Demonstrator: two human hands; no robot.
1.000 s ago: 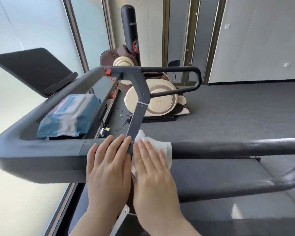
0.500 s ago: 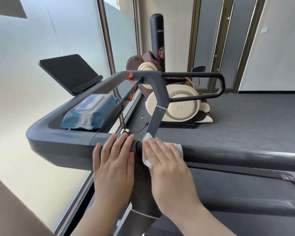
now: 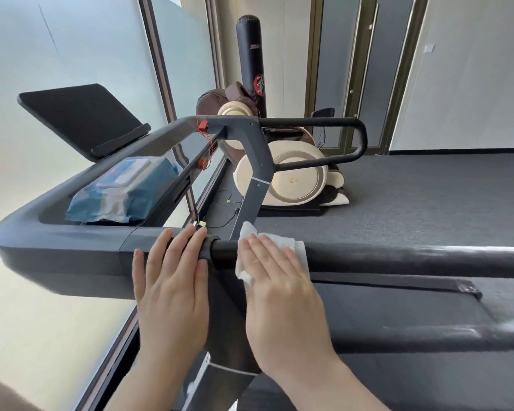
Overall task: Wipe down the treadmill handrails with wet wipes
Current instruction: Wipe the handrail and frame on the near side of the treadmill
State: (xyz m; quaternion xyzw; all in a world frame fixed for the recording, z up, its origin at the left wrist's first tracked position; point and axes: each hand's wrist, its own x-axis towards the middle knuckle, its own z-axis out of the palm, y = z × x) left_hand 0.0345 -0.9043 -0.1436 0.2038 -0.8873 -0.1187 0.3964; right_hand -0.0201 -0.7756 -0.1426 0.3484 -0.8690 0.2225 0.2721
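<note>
Head: right hand (image 3: 275, 280), wipe (image 3: 296, 247) slid rightward along handrail (image 3: 398, 258).

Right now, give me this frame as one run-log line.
step: wiping near rail | right hand: flat on wipe on rail | left hand: flat on console end | pack: in tray

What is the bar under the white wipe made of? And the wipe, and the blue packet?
The handrail looks like dark foam or rubber padding, matte with a soft sheen, though I can't be sure. The wipe under the right hand looks like thin, soft cloth-like paper that creases. The blue packet looks like crinkly, shiny plastic film with a hard lid.
</note>
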